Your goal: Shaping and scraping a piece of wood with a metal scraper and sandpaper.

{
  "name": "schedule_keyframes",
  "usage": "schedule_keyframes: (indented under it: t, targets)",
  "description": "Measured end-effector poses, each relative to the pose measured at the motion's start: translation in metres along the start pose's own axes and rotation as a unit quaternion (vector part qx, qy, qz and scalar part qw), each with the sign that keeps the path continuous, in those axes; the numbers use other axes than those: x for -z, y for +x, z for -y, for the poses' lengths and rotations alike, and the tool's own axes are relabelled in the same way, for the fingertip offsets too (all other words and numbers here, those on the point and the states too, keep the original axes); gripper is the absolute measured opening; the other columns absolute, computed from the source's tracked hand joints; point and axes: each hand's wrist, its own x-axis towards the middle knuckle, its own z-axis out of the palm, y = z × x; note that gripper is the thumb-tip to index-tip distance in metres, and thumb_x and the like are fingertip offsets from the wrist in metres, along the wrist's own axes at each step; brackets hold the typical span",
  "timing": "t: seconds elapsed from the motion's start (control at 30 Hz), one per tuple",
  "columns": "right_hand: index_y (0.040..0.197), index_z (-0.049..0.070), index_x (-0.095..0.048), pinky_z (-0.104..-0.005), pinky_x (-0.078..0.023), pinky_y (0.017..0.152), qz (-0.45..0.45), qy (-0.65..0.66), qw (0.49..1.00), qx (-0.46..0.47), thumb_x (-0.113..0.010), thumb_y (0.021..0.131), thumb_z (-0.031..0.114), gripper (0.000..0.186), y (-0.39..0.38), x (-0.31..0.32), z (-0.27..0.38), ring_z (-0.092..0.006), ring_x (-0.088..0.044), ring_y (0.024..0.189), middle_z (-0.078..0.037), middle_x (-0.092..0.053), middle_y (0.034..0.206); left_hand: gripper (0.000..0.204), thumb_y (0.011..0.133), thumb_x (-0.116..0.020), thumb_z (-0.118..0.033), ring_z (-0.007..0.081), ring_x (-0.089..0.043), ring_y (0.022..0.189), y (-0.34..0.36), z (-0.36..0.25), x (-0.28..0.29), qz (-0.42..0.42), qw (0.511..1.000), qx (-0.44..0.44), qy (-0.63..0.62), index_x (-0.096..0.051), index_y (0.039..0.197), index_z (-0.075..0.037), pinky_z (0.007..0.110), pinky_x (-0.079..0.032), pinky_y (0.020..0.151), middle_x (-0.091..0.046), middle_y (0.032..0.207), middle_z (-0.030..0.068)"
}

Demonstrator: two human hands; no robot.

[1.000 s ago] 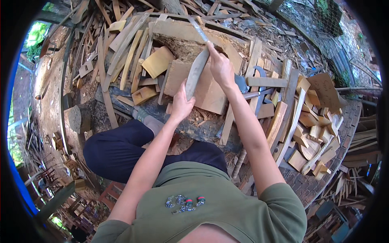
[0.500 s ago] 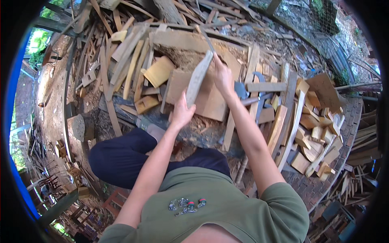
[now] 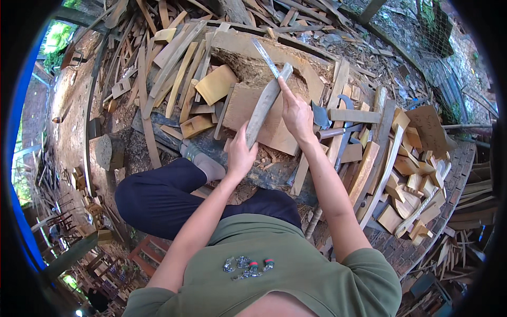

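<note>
The left hand is grasping the lower end of a greyish strip of wood, thumb and fingers closing on it, and the strip is slanting up and to the right in front of the body, widening slightly along its curved middle. The right hand is gripping a thin metal blade, its index finger reaching forward at the blade's near end; the rest of the hold is hiding inside the palm. The blade is pointing up and to the left, crossing close to the strip's upper tip, though whether the two are touching one cannot tell. Beneath both hands a large wooden block is lying, with a rough hollow showing in the timber behind it. To its left a yellowish piece of wood is resting among long slats, while just right of the right forearm a tool with a blue-grey head is lying near a curved blade. Farther right, small offcuts are forming a heap below a brown sheet. Nearer the body, a socked foot is showing beyond a dark trouser leg, and at far left a stump is standing.
</note>
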Motion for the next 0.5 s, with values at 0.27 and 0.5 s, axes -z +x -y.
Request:
schedule_keyframes:
  t: [0.27, 0.5]
  targets:
    - [0.143, 0.033, -0.046, -0.0497, -0.052, 0.055, 0.04, 0.032, 0.997, 0.05, -0.057, 0.092, 0.016, 0.056, -0.064, -0.009, 0.026, -0.0375, -0.065, 0.062, -0.019, -0.059, 0.074, 0.059, 0.083, -0.07, -0.008, 0.0367, -0.065, 0.106, 0.005, 0.009, -0.025, -0.071, 0.995, 0.004, -0.073, -0.048, 0.137, -0.001, 0.041, -0.049, 0.091, -0.066, 0.113, 0.025]
    - [0.142, 0.028, -0.05, -0.0482, -0.052, 0.054, 0.008, -0.044, 0.999, 0.01, -0.051, 0.092, 0.01, 0.054, -0.009, 0.01, -0.002, -0.0358, -0.066, 0.063, -0.02, -0.062, 0.079, 0.063, 0.084, -0.068, -0.009, 0.0349, -0.065, 0.109, 0.009, 0.004, -0.024, -0.047, 0.999, 0.001, -0.027, -0.042, 0.141, 0.0, 0.041, -0.05, 0.092, -0.066, 0.116, 0.0225]
